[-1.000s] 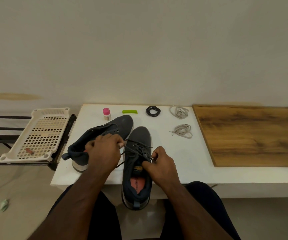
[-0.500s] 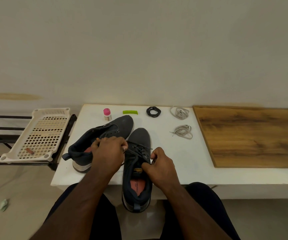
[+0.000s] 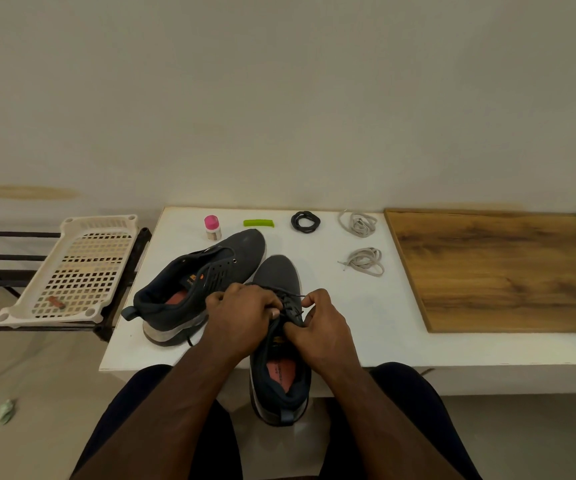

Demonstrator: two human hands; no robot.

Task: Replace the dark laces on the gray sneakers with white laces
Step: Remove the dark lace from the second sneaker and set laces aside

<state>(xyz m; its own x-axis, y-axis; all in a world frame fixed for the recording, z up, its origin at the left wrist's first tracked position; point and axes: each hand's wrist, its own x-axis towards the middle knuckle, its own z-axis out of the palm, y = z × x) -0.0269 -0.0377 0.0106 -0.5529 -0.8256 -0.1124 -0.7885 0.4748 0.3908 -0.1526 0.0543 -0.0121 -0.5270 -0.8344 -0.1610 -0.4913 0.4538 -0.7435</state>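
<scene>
Gray fabric covers both sneakers on the white worktop (image 3: 366, 327). The near sneaker (image 3: 278, 344) points away from the person, and its heel hangs over the front edge of the worktop. The left hand (image 3: 241, 317) and the right hand (image 3: 317, 327) are close together over its laced part, with fingers curled on the dark lace (image 3: 290, 301); a thin strand of the lace runs between the two hands. The second sneaker (image 3: 203, 289) lies tilted to the left, touching the first one, and its eyelets look empty. Two bundles of white laces (image 3: 362, 259) lie to the right, well apart from the hands, beside a wooden board (image 3: 508, 268). A coiled dark lace (image 3: 305, 221), a green piece (image 3: 258, 223) and a small bottle with pink cap (image 3: 212, 227) sit along the far edge. A plastic basket (image 3: 68, 271) rests on a rack at the left.
</scene>
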